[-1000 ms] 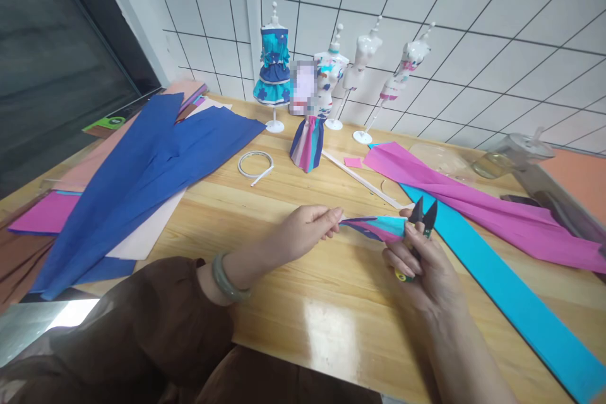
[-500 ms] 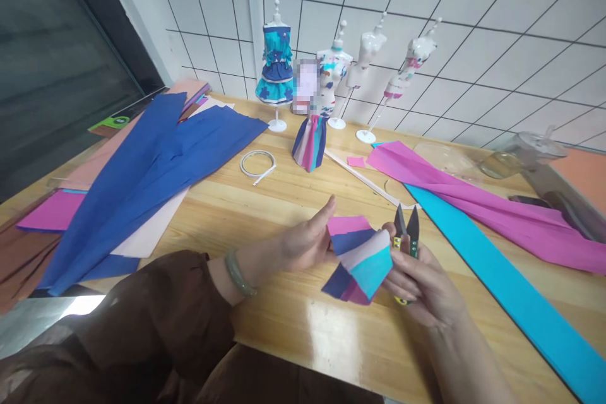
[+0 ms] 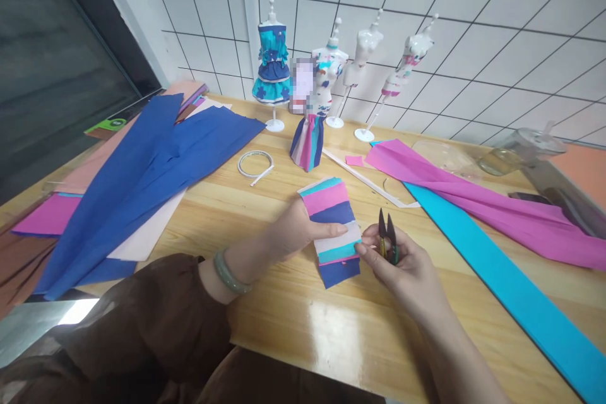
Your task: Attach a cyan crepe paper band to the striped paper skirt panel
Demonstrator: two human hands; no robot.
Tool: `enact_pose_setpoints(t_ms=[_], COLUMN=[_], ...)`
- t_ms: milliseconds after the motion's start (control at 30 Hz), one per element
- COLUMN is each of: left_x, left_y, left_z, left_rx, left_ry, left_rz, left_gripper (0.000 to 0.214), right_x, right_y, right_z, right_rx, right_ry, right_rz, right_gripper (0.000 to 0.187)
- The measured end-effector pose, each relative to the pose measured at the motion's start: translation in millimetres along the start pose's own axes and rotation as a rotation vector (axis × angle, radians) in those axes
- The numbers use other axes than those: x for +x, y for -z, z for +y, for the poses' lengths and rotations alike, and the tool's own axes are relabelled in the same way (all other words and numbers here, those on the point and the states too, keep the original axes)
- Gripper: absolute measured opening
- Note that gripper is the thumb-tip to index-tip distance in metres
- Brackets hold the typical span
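A striped crepe-paper panel is held flat above the wooden table, pinched by the left hand; small thread snips, blades parted, are gripped in the right hand.

The left hand comes in from the left of the striped paper piece and pinches it, thumb laid flat across its front and the other fingers hidden behind, so the piece stands up off the wood. The left wrist is slightly bent and wears a green bangle. A brown sleeve covers the arm behind it. The right hand sits just to the right of the piece, palm turned inward. Its fingers are curled round a pair of thread snips, blades pointing up, and one fingertip touches the piece's right edge. The bare right forearm runs down and away to the lower right.
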State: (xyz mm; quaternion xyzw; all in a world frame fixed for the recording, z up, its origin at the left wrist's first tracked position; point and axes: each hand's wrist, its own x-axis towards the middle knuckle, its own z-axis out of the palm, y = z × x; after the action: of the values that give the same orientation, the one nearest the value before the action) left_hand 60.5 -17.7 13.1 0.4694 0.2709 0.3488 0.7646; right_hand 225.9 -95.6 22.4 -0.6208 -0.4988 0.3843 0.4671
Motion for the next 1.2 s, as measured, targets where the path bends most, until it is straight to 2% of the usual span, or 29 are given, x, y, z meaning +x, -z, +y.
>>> enact_pose_setpoints(t_ms=[133, 233, 367, 467, 533, 767, 900, 1000, 1200], left_x=[0, -2, -5, -6, -5, -2, -2, -1, 1], left_y=[3.4, 2.2, -3.9, -6.7, -6.3, -2.6, -4.2, -5.0, -6.0], left_z=[3, 4, 2, -3, -7, -16, -11, -7, -3], left_rx=[0.181, 0.290, 0.417, 0.464, 0.465, 0.251, 0.093, -0.058, -0.212], left_ry=[0.004, -0.033, -0.103, -0.117, -0.077, 0.103, 0.146, 0.139, 0.125], left_rz=[0.052, 0.025, 0.005, -0.032, -0.062, -0.170, -0.064, 0.019, 0.021], left_gripper=[0.030, 0.030, 0.037, 0.041, 0.040, 0.042, 0.034, 0.028, 0.027], right_x=[1, 1, 3, 5, 6, 5, 3, 1, -2], right_y=[1, 0, -2, -4, -4, -4, -3, -3, -5], right_z=[2, 1, 3, 8, 10, 9, 7, 4, 7], right_rx=[-0.020, 0.042, 0.178, 0.220, 0.228, 0.199, 0.264, 0.199, -0.031], right_ry=[0.005, -0.072, -0.169, -0.172, -0.158, -0.118, -0.112, -0.103, 0.002], right_rz=[0.030, 0.072, 0.058, 0.047, 0.049, 0.083, 0.010, -0.022, -0.117], right_gripper=[0.021, 0.029, 0.039, 0.041, 0.039, 0.033, 0.030, 0.041, 0.038])
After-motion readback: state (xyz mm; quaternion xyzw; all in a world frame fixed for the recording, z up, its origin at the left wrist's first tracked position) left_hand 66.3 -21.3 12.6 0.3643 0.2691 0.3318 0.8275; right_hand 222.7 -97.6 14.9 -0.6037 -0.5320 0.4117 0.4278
